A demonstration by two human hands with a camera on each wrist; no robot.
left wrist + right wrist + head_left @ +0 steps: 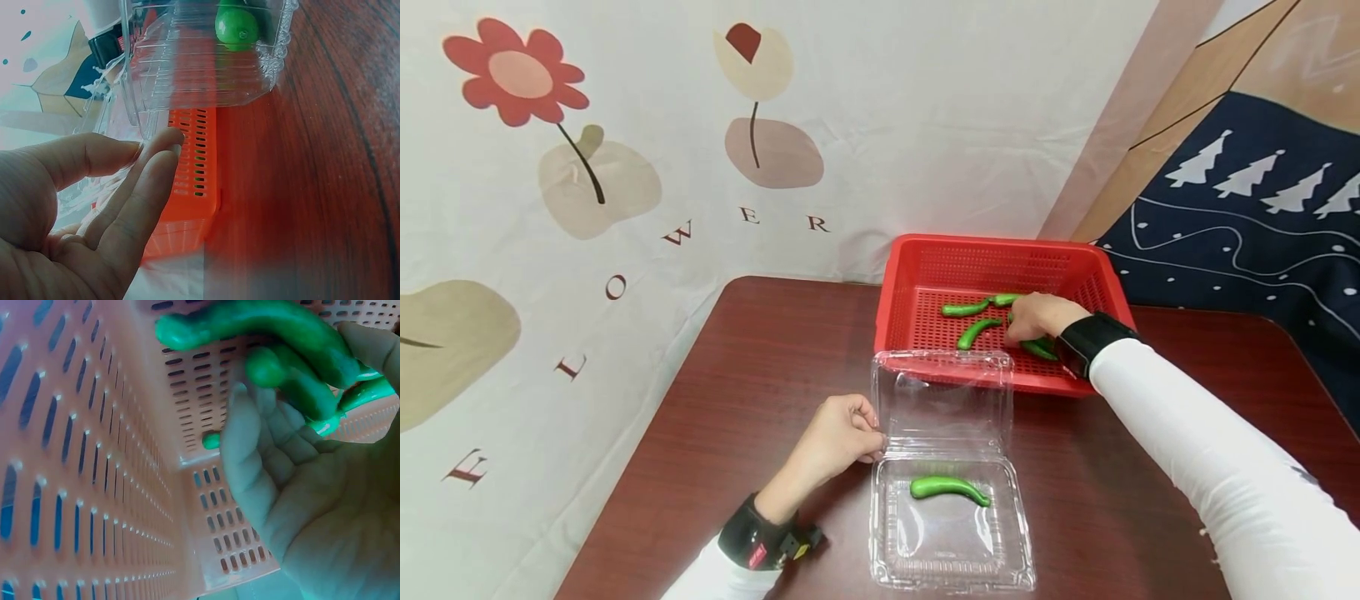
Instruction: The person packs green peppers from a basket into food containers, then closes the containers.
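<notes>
A clear plastic clamshell box [953, 542] stands open on the table, its lid [943, 408] raised toward the basket. One curved green pepper [950, 487] lies in its base. At the box's left side near the hinge, my left hand [842, 433] pinches the plastic edge between thumb and fingers [153, 181]. My right hand [1037, 321] reaches down into the red basket [898, 292]. Its fingers curl round a green pepper [294, 381], with another long pepper [250, 322] lying against it near the thumb. In the head view the hand partly hides these peppers.
More green peppers [966, 309] lie on the basket's perforated floor. The basket sits at the back of the dark red wooden table [752, 358], just behind the lid, which overlaps its front rim in the head view. A printed cloth [880, 108] hangs behind the table.
</notes>
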